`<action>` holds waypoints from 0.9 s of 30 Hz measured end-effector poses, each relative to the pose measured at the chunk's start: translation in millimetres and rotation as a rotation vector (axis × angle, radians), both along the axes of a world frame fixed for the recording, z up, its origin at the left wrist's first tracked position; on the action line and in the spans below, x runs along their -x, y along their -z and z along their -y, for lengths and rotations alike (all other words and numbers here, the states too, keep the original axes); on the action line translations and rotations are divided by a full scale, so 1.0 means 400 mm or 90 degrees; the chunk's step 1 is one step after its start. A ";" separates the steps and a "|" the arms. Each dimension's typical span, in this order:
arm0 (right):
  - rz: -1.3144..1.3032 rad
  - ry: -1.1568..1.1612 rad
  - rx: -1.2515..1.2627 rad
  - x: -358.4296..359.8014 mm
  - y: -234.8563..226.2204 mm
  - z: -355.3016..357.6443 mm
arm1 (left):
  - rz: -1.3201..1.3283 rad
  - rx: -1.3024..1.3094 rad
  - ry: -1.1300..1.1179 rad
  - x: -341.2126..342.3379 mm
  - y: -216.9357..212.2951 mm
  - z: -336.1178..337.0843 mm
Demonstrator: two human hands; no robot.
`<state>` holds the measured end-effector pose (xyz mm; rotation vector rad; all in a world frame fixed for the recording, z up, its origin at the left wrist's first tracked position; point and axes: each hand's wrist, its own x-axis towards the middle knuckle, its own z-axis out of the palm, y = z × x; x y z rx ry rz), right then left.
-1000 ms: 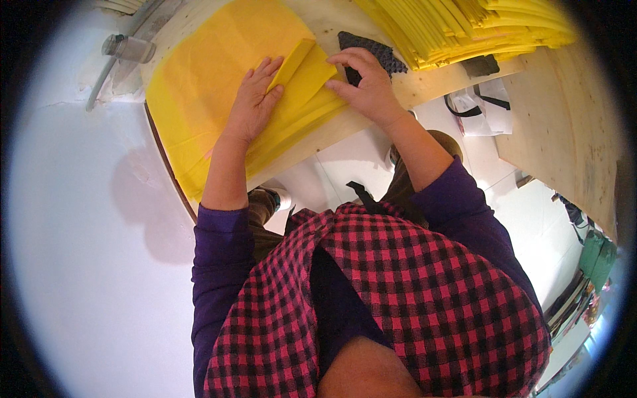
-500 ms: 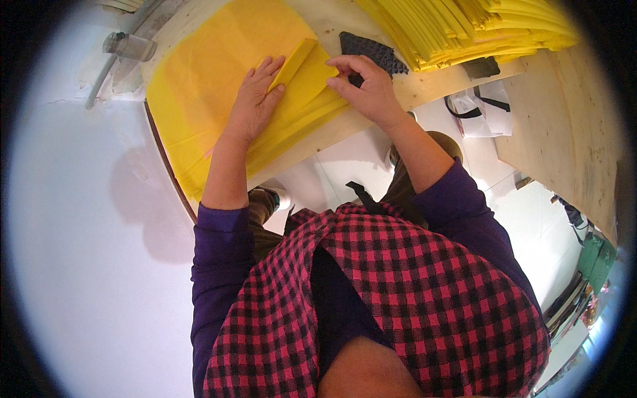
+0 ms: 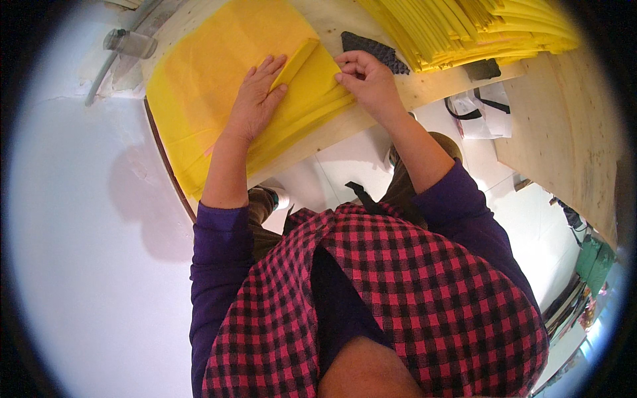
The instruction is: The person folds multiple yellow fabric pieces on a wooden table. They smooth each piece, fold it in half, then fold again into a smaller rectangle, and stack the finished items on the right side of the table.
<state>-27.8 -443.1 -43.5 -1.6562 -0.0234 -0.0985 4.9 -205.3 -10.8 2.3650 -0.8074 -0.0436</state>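
Observation:
Spread over the near left of the wooden table is a yellow fabric piece (image 3: pixel 192 99), thin and slightly see-through, with a narrow folded strip (image 3: pixel 295 63) standing out along its right part. My left hand (image 3: pixel 257 99) lies on it with fingers stretched out, the thumb and forefinger on either side of the strip's lower end. At the fabric's right edge, my right hand (image 3: pixel 368 83) has thumb and forefinger pinched together on the cloth; the other fingers are curled. Just beyond the right hand rests a dark grey textured pad (image 3: pixel 375 50).
A tall pile of folded yellow fabric pieces (image 3: pixel 464 30) fills the table's far right, with a small black object (image 3: pixel 482 69) under its edge. A clear jar (image 3: pixel 129 44) is at far left by the wall. Below the table stands a white bag with black handles (image 3: pixel 488 116).
My right hand has shifted slightly to the right along with the fabric's edge, which now lies flatter. My left hand stays almost where it was.

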 end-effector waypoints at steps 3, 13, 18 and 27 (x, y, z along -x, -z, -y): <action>-0.008 -0.006 -0.013 -0.002 -0.001 0.000 | -0.003 -0.004 0.004 -0.001 -0.001 -0.001; -0.009 0.018 0.016 0.006 -0.020 -0.003 | 0.014 -0.020 0.015 -0.003 0.003 -0.003; -0.016 0.011 0.001 0.000 -0.012 -0.003 | 0.029 -0.035 0.027 -0.005 0.007 -0.006; 0.004 0.012 0.069 -0.018 -0.032 -0.015 | 0.043 -0.029 0.022 0.000 0.001 -0.002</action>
